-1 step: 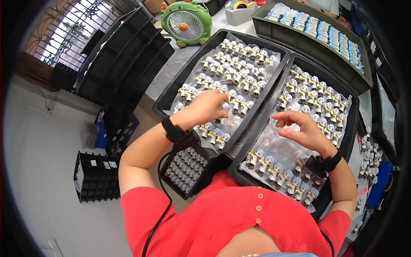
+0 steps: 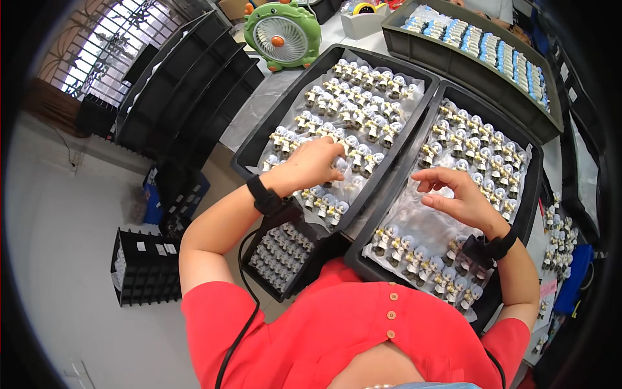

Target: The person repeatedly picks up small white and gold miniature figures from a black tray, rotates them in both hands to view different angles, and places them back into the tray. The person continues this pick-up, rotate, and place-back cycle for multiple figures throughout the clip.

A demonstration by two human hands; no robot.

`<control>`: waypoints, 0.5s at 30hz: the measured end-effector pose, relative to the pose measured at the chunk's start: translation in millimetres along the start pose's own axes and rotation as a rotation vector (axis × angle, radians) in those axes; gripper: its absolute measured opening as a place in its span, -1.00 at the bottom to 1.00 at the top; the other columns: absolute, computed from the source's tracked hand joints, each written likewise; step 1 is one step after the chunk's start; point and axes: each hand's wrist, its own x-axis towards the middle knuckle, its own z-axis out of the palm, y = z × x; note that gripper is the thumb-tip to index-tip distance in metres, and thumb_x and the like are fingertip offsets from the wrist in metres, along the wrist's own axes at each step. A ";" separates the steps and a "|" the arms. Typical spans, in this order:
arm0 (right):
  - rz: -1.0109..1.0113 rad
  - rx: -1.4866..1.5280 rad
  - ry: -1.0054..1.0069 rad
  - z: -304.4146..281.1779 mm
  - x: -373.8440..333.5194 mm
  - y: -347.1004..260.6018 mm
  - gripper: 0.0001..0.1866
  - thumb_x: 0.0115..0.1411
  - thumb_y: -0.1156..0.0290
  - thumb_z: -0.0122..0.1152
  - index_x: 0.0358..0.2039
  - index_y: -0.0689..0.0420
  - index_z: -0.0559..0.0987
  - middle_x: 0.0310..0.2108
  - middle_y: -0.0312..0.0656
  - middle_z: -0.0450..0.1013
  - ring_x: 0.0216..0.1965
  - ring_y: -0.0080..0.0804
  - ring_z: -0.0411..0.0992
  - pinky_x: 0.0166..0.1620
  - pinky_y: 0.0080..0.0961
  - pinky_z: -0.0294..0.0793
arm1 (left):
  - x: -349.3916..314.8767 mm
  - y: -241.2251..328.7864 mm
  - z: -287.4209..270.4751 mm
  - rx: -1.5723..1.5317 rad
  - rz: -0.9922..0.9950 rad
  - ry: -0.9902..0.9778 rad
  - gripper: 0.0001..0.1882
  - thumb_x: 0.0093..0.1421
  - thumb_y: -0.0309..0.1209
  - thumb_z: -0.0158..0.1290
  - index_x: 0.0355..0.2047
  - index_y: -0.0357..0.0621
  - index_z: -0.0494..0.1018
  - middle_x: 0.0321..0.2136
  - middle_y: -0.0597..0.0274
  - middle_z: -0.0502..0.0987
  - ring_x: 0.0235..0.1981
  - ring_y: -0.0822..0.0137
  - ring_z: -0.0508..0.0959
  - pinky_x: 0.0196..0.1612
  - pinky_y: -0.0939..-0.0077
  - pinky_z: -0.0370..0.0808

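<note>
Small figurines with pale blue-grey hair and white-and-yellow clothes stand in rows on clear plastic sheeting in two black trays. Over the left tray (image 2: 249,144), my left hand (image 2: 311,163) has its thumb and fingers closed around one figurine (image 2: 341,162), partly hidden by the fingers. My right hand (image 2: 459,198) hovers above the bare sheeting (image 2: 421,211) of the right tray (image 2: 363,249). Its fingers are curved, the thumb is apart, and nothing shows between them. Figurines (image 2: 421,259) line the near end of that tray, and more rows (image 2: 479,139) fill its far part.
A grey-green bin (image 2: 453,58) of blue-and-white pieces stands behind the trays, near a green fan (image 2: 282,35). Loose figurines (image 2: 560,243) are at the right. Below the left tray is a smaller crate (image 2: 275,285) of pieces. Black trays (image 2: 188,84) stand stacked at left.
</note>
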 end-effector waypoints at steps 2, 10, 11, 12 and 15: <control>0.005 -0.012 0.009 0.3 -0.4 -0.5 -0.66 0.11 0.36 0.25 -0.08 0.13 0.54 -0.35 -0.32 0.50 -0.28 -0.57 0.43 -0.14 -0.57 0.37 | 2.7 -4.0 7.5 0.125 -0.007 -0.094 -0.53 -0.10 -0.25 0.30 -0.19 -0.18 0.47 -0.27 0.05 0.42 -0.20 -0.01 0.48 -0.14 0.20 0.42; 0.045 -0.080 0.057 -0.5 -1.3 -2.7 -0.66 0.10 0.37 0.25 -0.09 0.14 0.55 -0.31 -0.29 0.52 -0.25 -0.54 0.45 -0.14 -0.55 0.38 | 7.8 -5.2 8.7 0.212 -0.052 -0.137 -0.54 -0.10 -0.25 0.30 -0.20 -0.17 0.48 -0.21 0.05 0.37 -0.23 0.02 0.51 -0.16 0.18 0.43; 0.052 -0.091 0.056 -1.3 -0.9 -3.1 -0.66 0.10 0.37 0.25 -0.09 0.14 0.55 -0.30 -0.28 0.52 -0.25 -0.54 0.45 -0.14 -0.55 0.38 | 8.3 -5.5 9.0 0.213 -0.057 -0.133 -0.54 -0.10 -0.25 0.30 -0.19 -0.15 0.48 -0.21 0.06 0.36 -0.23 0.02 0.51 -0.16 0.18 0.43; 0.058 -0.102 0.055 -2.3 -0.3 -3.8 -0.66 0.10 0.37 0.25 -0.09 0.15 0.55 -0.30 -0.28 0.52 -0.25 -0.53 0.45 -0.14 -0.55 0.38 | 8.4 -4.6 8.5 0.205 -0.065 -0.131 -0.54 -0.10 -0.24 0.30 -0.19 -0.13 0.48 -0.21 0.06 0.36 -0.23 0.02 0.51 -0.16 0.18 0.43; 0.108 -0.237 -0.008 -9.5 -2.9 -17.4 -0.67 0.11 0.36 0.25 -0.09 0.15 0.54 -0.30 -0.26 0.52 -0.25 -0.51 0.45 -0.14 -0.54 0.38 | 9.7 -4.1 8.9 0.186 -0.066 -0.134 -0.55 -0.10 -0.24 0.30 -0.18 -0.07 0.49 -0.22 0.07 0.35 -0.22 0.02 0.51 -0.16 0.19 0.43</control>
